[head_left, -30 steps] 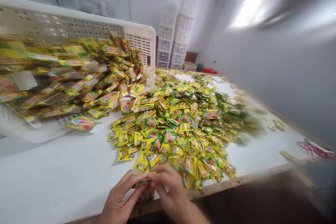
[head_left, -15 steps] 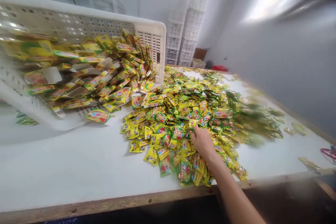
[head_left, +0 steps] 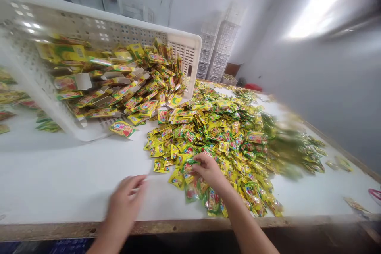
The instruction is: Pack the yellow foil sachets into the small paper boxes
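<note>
My right hand (head_left: 210,172) is closed, pinching a small green candy packet (head_left: 188,168) at the near left edge of a big heap of yellow and green packets (head_left: 226,143). To its left, my left hand (head_left: 123,202) hangs over the white tabletop with curled fingers. Motion smears those fingers, and whether they hold anything cannot be made out. A white plastic crate (head_left: 184,37) lies tipped on its side, its opening towards me. Inside are many small yellow cardboard boxes (head_left: 127,91), some with open flaps. One flat yellow-and-green box (head_left: 122,129) rests at the crate's lip.
The white table (head_left: 74,182) ends in a bare wooden front edge. More packets (head_left: 14,97) lie left of the crate. Stacked white crates (head_left: 222,43) stand by the far wall. A red ring-shaped item (head_left: 375,194) is at the right edge.
My left hand has come into view from below. My right hand has moved left and nearer across the heap and now pinches a green packet. The view has shifted slightly left.
</note>
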Demonstrator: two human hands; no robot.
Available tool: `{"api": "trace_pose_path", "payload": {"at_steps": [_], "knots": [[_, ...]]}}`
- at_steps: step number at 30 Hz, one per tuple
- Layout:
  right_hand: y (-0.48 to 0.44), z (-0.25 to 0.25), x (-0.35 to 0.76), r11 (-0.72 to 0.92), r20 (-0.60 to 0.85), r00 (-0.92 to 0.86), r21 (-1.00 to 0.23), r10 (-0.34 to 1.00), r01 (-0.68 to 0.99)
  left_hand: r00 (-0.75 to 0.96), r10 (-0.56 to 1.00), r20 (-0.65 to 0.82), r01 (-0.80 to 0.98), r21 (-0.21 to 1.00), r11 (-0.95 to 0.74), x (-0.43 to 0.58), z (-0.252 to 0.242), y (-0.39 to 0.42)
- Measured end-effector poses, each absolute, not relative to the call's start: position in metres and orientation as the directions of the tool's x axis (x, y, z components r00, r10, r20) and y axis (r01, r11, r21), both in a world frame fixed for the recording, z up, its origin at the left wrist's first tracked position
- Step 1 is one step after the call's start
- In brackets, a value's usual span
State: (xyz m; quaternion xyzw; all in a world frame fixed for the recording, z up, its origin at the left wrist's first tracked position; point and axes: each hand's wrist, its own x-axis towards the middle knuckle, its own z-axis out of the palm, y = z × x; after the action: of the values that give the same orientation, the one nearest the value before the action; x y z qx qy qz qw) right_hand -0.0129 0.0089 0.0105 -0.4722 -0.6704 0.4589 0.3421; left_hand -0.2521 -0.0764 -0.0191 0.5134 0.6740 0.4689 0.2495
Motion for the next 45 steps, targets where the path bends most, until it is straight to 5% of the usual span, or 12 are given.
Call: {"api": "trace_pose_path", "payload": {"at_steps": [6, 18, 24, 31, 38, 42, 45], "knots": [[-0.003, 0.006, 0.002, 0.092, 0.008, -0.339, -0.969, 0.941, 0.231, -0.184, 0.978, 0.098, 0.719, 0.692, 0.065, -0.200, -0.026, -0.038], [0.005, -0.009, -0.033, 0.340, 0.098, -0.478, -0.824, 0.873, 0.453, -0.142, 0.986, 0.090, 0.771, 0.634, 0.053, -0.197, -0.025, -0.057], [-0.021, -0.007, -0.015, 0.381, 0.093, -0.514, -0.784, 0.853, 0.491, -0.153, 0.988, 0.007, 0.629, 0.772, 0.092, -0.185, -0.029, -0.054], [-0.012, 0.002, -0.001, 0.263, 0.152, -0.247, -0.814, 0.957, 0.517, -0.109, 0.973, -0.203, 0.228, 0.948, 0.223, -0.218, -0.024, -0.076], [-0.031, 0.007, -0.049, 0.407, 0.205, -0.436, -0.800, 0.876, 0.441, 0.009, 0.959, -0.282, -0.090, 0.955, 0.282, -0.210, 0.009, -0.090], [-0.032, -0.001, -0.050, 0.378, 0.223, -0.370, -0.823, 0.902, 0.424, -0.083, 0.970, -0.227, -0.124, 0.968, 0.216, -0.203, -0.001, -0.093], [-0.033, -0.009, -0.045, 0.222, 0.070, -0.405, -0.913, 0.912, 0.342, -0.078, 0.993, -0.088, 0.090, 0.991, 0.095, -0.205, -0.009, -0.091]]}}
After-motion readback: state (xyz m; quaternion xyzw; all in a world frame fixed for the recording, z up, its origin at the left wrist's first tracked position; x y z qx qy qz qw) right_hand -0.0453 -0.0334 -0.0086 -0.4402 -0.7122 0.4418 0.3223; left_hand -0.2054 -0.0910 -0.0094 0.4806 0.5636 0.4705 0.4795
